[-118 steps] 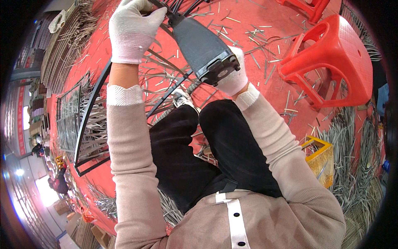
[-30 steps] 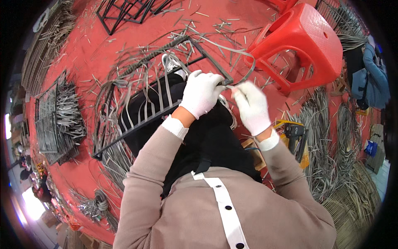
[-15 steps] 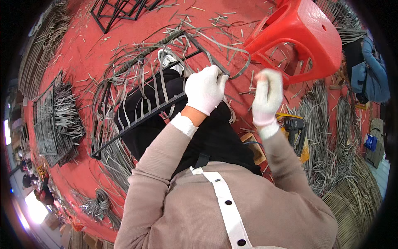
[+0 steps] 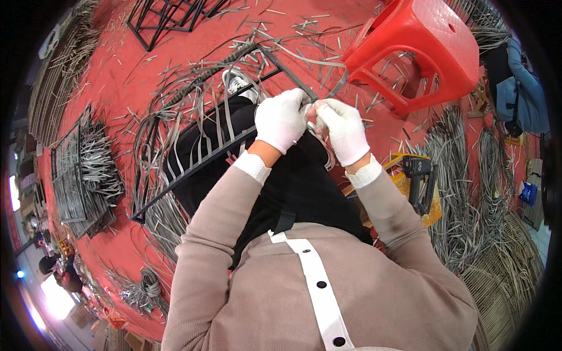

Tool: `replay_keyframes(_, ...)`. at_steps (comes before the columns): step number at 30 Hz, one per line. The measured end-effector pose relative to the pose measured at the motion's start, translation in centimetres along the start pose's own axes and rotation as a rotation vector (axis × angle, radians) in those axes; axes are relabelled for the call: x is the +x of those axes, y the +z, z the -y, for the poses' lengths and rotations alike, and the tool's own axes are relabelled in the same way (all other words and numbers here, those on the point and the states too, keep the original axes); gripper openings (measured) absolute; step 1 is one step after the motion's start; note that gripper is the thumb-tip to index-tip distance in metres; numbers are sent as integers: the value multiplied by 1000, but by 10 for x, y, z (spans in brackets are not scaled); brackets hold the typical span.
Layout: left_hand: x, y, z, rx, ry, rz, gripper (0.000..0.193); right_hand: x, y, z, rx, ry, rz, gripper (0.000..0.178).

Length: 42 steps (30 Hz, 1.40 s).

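A black metal frame [image 4: 202,164] lies slanted across my lap, with several grey flat strips [image 4: 224,123] looped over its bars. My left hand [image 4: 282,121], in a white glove, is closed at the frame's right corner, its fingertips pressed on a strip there. Close beside it, my right hand [image 4: 344,132], gloved too with bare fingertips showing, pinches at the same corner, its fingers nearly touching the left ones. A loose grey strip [image 4: 338,88] bends up and away from that corner. The exact bit of strip between the right fingers is mostly hidden.
A red plastic stool [image 4: 448,55] stands at the far right. A black-and-yellow power tool [image 4: 417,175] lies right of my right forearm, beside bundles of grey strips [image 4: 451,199]. More frames [image 4: 69,175] stand at left and others [image 4: 170,20] at the far side. Strip scraps litter the red floor.
My right hand has come left and inward from beside the stool to the frame corner, meeting my left hand. The left hand has stayed nearly in place.
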State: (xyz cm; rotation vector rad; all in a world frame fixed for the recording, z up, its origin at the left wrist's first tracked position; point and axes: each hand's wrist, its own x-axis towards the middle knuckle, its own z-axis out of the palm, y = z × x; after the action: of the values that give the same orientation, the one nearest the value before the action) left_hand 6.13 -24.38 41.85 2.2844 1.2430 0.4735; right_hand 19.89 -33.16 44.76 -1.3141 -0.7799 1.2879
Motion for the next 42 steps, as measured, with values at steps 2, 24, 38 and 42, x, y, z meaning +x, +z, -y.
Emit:
replay_keyframes(2, 0, 3, -6, -87, -24, -163, 25, -5, -10, -5, -38, -59, 9, 29)
replay_keyframes(24, 63, 14, 47, -837, -308, 344, 37, -162, -311, -144, -607, 463, -737, 80)
replay_keyframes(38, 56, 9, 46, -482, -222, 353, 36, 41, -63, 158, -977, -56, 567, 21)
replay_keyframes(42, 52, 17, 48, -378, -53, 212, 30, 89, -26, 160, -801, 601, 297, 16)
